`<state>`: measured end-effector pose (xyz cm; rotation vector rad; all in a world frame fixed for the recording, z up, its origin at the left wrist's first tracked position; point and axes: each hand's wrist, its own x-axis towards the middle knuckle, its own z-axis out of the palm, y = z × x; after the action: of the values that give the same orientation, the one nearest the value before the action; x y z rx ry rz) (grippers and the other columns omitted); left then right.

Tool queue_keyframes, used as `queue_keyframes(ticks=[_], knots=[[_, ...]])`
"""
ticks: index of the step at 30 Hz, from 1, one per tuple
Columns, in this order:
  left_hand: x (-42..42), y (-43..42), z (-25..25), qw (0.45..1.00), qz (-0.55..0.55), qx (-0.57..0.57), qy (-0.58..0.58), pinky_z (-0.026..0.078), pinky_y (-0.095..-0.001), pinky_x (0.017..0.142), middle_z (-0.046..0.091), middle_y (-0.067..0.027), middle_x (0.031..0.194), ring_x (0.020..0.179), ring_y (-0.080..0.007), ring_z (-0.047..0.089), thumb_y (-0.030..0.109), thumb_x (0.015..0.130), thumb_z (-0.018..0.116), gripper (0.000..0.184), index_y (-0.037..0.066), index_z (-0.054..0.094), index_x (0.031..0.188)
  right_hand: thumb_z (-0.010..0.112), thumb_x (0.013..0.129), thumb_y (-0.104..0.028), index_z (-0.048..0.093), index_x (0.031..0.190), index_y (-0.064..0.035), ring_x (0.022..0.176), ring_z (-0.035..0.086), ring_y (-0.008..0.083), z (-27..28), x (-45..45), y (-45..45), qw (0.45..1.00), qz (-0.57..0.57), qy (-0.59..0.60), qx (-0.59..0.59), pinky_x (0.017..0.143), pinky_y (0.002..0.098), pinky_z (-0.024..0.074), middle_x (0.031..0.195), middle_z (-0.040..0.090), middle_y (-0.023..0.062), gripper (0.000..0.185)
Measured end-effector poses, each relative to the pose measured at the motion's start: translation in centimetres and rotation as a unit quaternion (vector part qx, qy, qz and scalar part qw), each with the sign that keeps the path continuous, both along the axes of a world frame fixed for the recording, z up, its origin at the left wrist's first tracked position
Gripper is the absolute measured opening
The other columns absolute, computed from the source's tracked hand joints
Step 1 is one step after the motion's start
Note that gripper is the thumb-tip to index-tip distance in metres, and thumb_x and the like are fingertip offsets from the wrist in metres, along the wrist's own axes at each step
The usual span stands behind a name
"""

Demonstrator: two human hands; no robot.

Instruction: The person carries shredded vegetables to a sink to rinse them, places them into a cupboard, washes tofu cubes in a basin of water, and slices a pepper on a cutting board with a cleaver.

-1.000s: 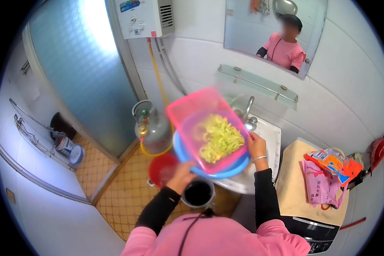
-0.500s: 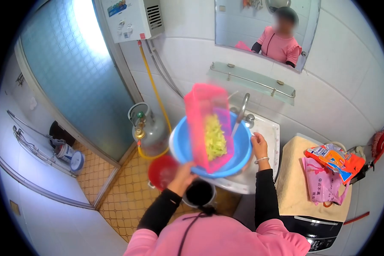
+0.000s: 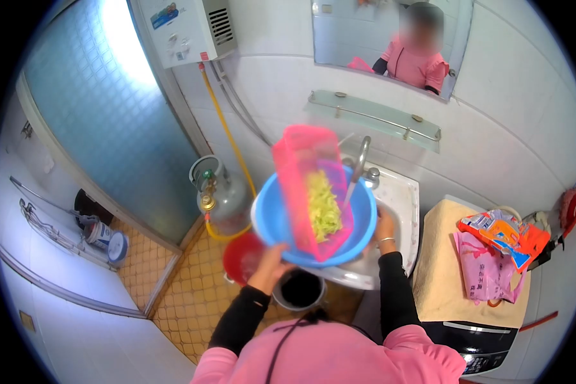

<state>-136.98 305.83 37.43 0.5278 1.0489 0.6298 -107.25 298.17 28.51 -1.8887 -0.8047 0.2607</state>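
Note:
A blue plastic basin sits over the front left of the sink, below the faucet. In it stands a pink plastic basket, tilted, with pale green chopped vegetable inside. My left hand is closed at the basin's front left rim, close to the basket's lower corner; its fingertips are partly hidden. On the opposite side my right hand grips the basin, its fingers partly behind the wall. A thin stream of water seems to fall from the faucet into the basin.
The white sink is around the basin's right side. Below stand a red bucket and a bucket of dark content. A gas cylinder is at left. Bags lie on a cloth-covered appliance at right.
My right hand has shifted lower and further around the basin's side; its fingers show less. The basin and basket stay nearly in place, while the whole view has shifted slightly.

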Motion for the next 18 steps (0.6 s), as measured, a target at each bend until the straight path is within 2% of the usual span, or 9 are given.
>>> queue_keyframes(ticks=[1,3,7,12,18], knots=[[-0.2,0.3,-0.7,1.000,-0.004,0.000,0.001,0.050,-0.0467,0.075,0.052,-0.0152,0.101,0.090,-0.0292,0.055,0.001,0.072,0.047,0.037,-0.003,0.041,0.109,0.050,0.082,-0.020,0.054,0.108,-0.0027,0.089,0.058,0.0241,1.2,-1.2,-0.1,0.997,0.050,-0.019,-0.055,0.077,0.0318,0.0446,0.100,0.059,0.0157,0.032],[-0.8,1.1,-2.6,0.999,-0.007,-0.009,-0.047,0.050,-0.0459,0.074,0.051,-0.0146,0.097,0.088,-0.0289,0.055,-0.003,0.069,0.045,0.037,-0.003,0.041,0.106,0.049,0.084,-0.020,0.046,0.117,-0.0029,0.098,0.054,0.0239,0.0,-3.1,0.5,0.997,0.061,0.039,0.025,0.084,0.0316,0.0418,0.111,0.054,0.0149,0.037],[-0.9,1.5,-2.7,0.998,-0.024,-0.007,-0.052,0.051,-0.0444,0.074,0.051,-0.0144,0.097,0.086,-0.0284,0.055,-0.005,0.068,0.045,0.038,-0.003,0.041,0.105,0.049,0.084,-0.019,0.043,0.119,-0.0033,0.101,0.052,0.0228,0.4,-4.8,0.6,0.977,0.096,0.095,0.163,0.087,0.0313,0.0404,0.113,0.052,0.0137,0.039],[-0.9,1.1,-2.4,0.999,-0.016,-0.005,-0.042,0.051,-0.0434,0.074,0.052,-0.0130,0.097,0.085,-0.0270,0.056,-0.005,0.067,0.045,0.034,-0.002,0.044,0.102,0.050,0.084,-0.018,0.040,0.122,-0.0037,0.104,0.049,0.0214,1.1,-5.4,0.7,0.962,0.112,0.116,0.221,0.089,0.0309,0.0387,0.117,0.049,0.0122,0.042],[-1.0,1.3,-2.4,1.000,-0.014,-0.008,-0.013,0.050,-0.0432,0.076,0.052,-0.0120,0.097,0.089,-0.0264,0.055,-0.005,0.067,0.045,0.037,-0.001,0.044,0.104,0.051,0.084,-0.017,0.036,0.125,-0.0042,0.108,0.046,0.0197,2.6,-4.9,0.7,0.947,0.126,0.130,0.264,0.092,0.0303,0.0367,0.121,0.045,0.0105,0.046]])
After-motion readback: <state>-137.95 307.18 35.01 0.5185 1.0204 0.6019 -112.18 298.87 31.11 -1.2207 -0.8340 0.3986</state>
